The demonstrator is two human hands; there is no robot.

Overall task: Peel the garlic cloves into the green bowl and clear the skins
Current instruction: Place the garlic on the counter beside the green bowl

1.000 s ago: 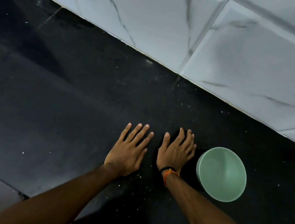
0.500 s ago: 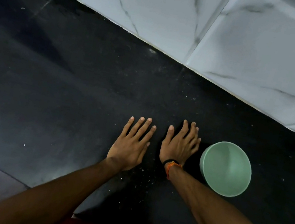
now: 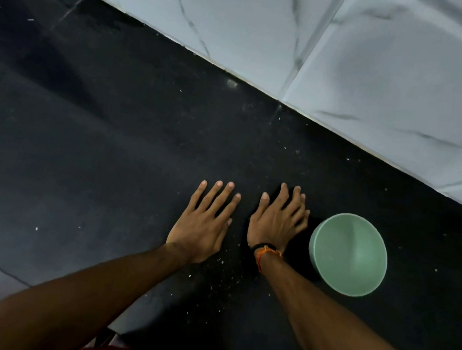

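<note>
I see a black speckled stone counter (image 3: 105, 153) running under a white marble-look tiled wall (image 3: 395, 64) along its far edge. Both my forearms reach in from the near edge.

Left hand (image 3: 203, 225) lies flat on the counter, fingers straight and a little spread, holding nothing. Right hand (image 3: 277, 222) sits just beside it, also palm down with fingers straight and slightly fanned, nothing in it. The two hands are apart, with a narrow gap between them. A black and orange wristband (image 3: 266, 251) is on the right wrist.

The round pale green bowl (image 3: 348, 254) stands upright on the counter just right of the right hand, close to it. I can't tell if they touch. From this angle its inside looks bare. I see no cloves in it, though the near inner wall is hidden.

Progress, my read: no whole garlic cloves or big skins are anywhere in view. Only tiny pale skin flecks (image 3: 224, 277) are scattered on the counter near the wrists and toward the near edge. So this looks like the skin-clearing end of the job, hands placed to sweep. Left to do: gather those flecks. Where the peeled cloves are, I can't tell.
</note>
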